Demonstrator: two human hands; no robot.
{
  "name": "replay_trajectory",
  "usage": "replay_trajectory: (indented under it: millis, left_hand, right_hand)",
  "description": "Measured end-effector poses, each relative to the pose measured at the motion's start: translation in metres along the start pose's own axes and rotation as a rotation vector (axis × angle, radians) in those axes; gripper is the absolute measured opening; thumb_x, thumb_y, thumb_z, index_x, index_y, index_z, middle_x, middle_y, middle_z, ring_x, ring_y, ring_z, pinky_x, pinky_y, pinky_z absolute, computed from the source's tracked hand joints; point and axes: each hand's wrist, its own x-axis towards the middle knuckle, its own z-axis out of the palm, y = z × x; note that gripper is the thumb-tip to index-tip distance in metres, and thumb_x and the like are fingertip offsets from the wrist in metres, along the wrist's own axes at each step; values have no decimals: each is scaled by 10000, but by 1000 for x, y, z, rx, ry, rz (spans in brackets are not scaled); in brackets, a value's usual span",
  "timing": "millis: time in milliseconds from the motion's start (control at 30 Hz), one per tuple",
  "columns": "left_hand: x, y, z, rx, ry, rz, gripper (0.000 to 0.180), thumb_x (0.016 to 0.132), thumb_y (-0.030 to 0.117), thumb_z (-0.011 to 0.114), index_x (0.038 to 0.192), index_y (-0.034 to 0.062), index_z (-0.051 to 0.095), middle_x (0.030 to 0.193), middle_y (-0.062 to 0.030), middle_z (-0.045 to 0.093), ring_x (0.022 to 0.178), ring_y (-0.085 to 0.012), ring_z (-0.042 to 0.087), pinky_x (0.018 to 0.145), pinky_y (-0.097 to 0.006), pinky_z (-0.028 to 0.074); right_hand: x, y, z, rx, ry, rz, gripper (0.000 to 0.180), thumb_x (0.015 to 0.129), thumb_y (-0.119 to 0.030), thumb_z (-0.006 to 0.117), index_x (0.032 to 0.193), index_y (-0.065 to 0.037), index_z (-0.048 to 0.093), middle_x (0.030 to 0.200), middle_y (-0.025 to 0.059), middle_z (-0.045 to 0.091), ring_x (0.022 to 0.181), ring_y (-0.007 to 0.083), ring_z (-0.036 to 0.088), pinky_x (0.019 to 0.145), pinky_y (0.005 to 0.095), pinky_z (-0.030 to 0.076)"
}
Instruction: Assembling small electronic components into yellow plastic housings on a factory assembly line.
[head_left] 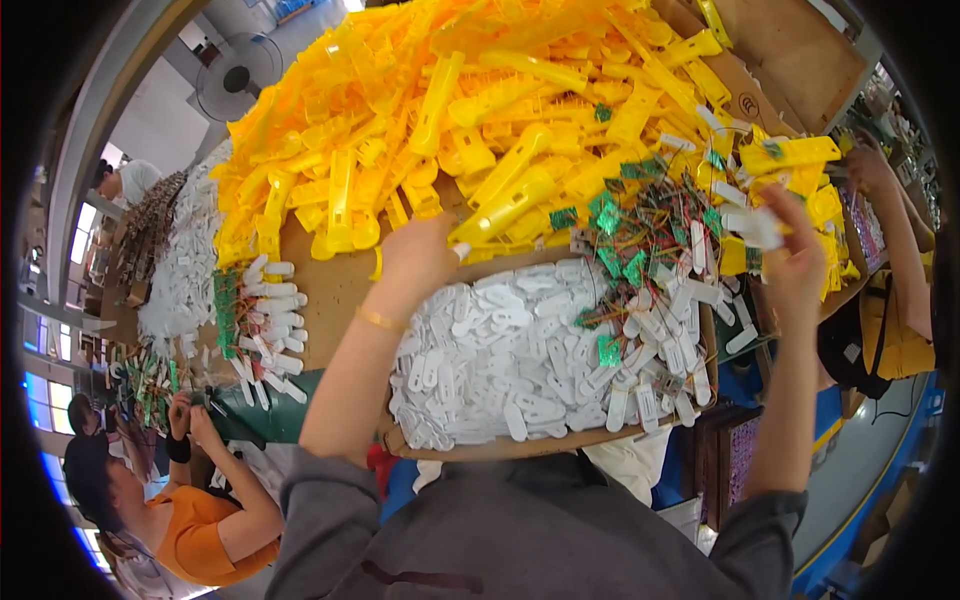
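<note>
My left hand (418, 252) reaches to the near edge of a heap of yellow plastic housings (515, 195). Its fingers are mostly hidden, and a small white tip (460, 252) shows beside them. On the right, my right hand (800, 245) is raised and blurred, its fingers closed on a white plastic piece (758, 228). Below that hand lies a tangle of green circuit boards (605, 213) with thin wires and white modules (650, 320). A shallow cardboard box (540, 446) in front of me is full of small white plastic covers (500, 350).
Another row of white modules (275, 325) with green boards lies left of my forearm. A heap of white parts (185, 260) stands farther left. A person in orange (205, 535) works at lower left, and another person's arm (900, 240) reaches in at right. A fan (237, 80) stands behind.
</note>
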Motion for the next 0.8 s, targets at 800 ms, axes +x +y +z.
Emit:
replay_trajectory:
  millis: [800]
  left_hand:
    - [-122,-33,-7,57,434,257,479,615,34,656,1078,117,565,1182,-146,487,1129,-346,405,938,-432,347]
  right_hand:
    - [-127,-97,172,-291,-629,-689,145,591,-15,587,729,-48,555,722,77,557,697,245,597,573,342,488]
